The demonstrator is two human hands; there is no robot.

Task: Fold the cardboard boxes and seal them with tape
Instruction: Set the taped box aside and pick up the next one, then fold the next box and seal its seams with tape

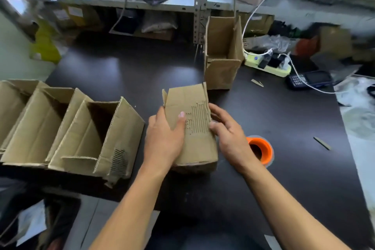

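Observation:
A small brown cardboard box stands on the dark table right in front of me, its top flaps partly raised. My left hand grips its left side, thumb laid across the front panel. My right hand holds the right edge, fingers curled round it. A tape roll with an orange core lies on the table just right of my right hand, partly hidden by my wrist.
Three open folded boxes lie in a row at the left. Another open box stands upright behind. A power strip, cables and a handheld keypad device sit at the back right. Shelving runs along the back.

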